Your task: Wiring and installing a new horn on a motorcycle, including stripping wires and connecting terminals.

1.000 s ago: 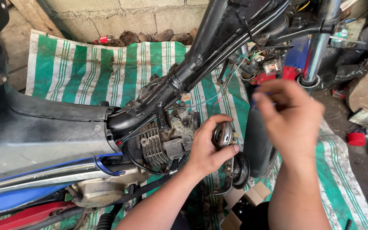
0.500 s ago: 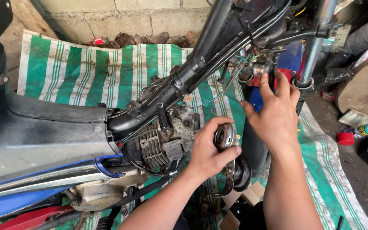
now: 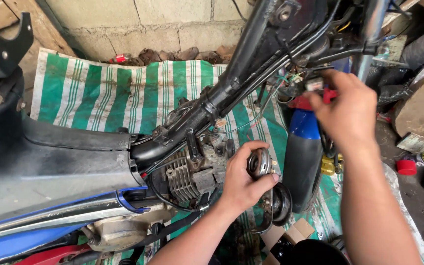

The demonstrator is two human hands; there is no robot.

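Observation:
A stripped motorbike lies across the view, its black frame tube (image 3: 251,64) running up to the right over the finned engine (image 3: 185,179). My left hand (image 3: 244,179) grips a round metal horn (image 3: 259,163) beside the engine; a second black horn (image 3: 281,203) hangs just below it. My right hand (image 3: 347,110) reaches into the bundle of wires (image 3: 290,81) under the steering head, fingers closed around a red and white connector (image 3: 320,91). The fingertips are partly hidden behind the hand.
A green and white striped tarp (image 3: 138,93) covers the ground before a block wall (image 3: 172,22). The blue front mudguard and tyre (image 3: 303,157) stand right of the horns. A spray can with a red cap (image 3: 420,162) lies at the right, and a cardboard box (image 3: 285,235) below.
My right hand has moved up and away from me into the wiring under the steering head. My left hand stays on the horn. The camera has shifted closer.

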